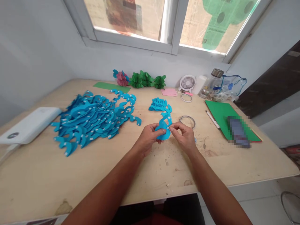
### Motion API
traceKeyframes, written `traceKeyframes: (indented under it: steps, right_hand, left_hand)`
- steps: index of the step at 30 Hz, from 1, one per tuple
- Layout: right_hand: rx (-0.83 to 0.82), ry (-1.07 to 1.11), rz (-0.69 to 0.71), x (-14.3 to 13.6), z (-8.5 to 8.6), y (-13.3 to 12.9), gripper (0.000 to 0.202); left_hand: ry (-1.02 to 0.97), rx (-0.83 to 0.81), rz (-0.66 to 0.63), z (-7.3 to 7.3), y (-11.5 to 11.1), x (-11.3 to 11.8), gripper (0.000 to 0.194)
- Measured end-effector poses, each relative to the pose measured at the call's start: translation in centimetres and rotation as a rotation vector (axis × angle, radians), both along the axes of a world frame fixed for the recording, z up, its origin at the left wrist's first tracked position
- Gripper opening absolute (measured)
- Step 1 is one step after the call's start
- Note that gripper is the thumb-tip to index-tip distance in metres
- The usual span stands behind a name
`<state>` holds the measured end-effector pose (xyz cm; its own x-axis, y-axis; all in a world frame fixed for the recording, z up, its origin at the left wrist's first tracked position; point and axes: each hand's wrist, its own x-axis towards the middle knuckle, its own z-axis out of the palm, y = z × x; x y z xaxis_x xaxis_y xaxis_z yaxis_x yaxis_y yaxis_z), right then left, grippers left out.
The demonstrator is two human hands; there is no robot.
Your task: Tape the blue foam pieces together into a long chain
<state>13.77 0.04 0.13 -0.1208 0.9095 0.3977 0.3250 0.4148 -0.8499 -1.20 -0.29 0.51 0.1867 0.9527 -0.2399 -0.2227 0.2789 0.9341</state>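
Hands: both above the worktop (117, 176), about midway between its left and right edges. The left hand (149, 139) pinches the blue strip (163, 134), thumb on top and fingers below. The right hand (184, 137) has thumb and forefinger pressed together at the strip's right side, by a small white spot; whether they grip the spot or the paper, I cannot tell.
Strip: cut paper with curved edges and white squares, running from the hands toward the back edge and ending in a folded bunch (158, 104).
Rings: a grey ring (194, 122) just beyond the right hand; a white ring (187, 101) nearer the back edge.
Heap: blue pieces (89, 115) with white squares, piled left of the hands.
Power bank: white (35, 123), by the left edge, cable attached.
Right side: a pen (212, 119) beside a green board (217, 112), with a blurred dark thing (239, 131) on it.
Back edge, left to right: green sheet (105, 85), pink paper ball (122, 78), green paper balls (145, 79), pink sheets (169, 92), fan (187, 82), white roll (199, 84), bottle (214, 82), clear bag (234, 85).
Window (177, 28): above the back edge, white-framed.
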Motion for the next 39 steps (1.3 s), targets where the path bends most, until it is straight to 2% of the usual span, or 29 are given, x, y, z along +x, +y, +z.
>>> traceKeyframes:
  steps: [7,23,39]
  right_hand:
    - [0.002,-0.003,-0.071,0.40,-0.45,0.32,0.012]
    - [0.220,-0.203,-0.007,0.71,-0.44,0.38,0.013]
    - [0.318,-0.297,-0.012,0.67,-0.30,0.25,0.016]
  left_hand:
    - [-0.057,-0.072,-0.128,-0.16,-0.26,0.10,0.023]
    - [-0.087,-0.090,-0.096,0.07,-0.09,-0.38,0.022]
    - [-0.117,-0.123,-0.111,0.06,-0.02,-0.47,0.026]
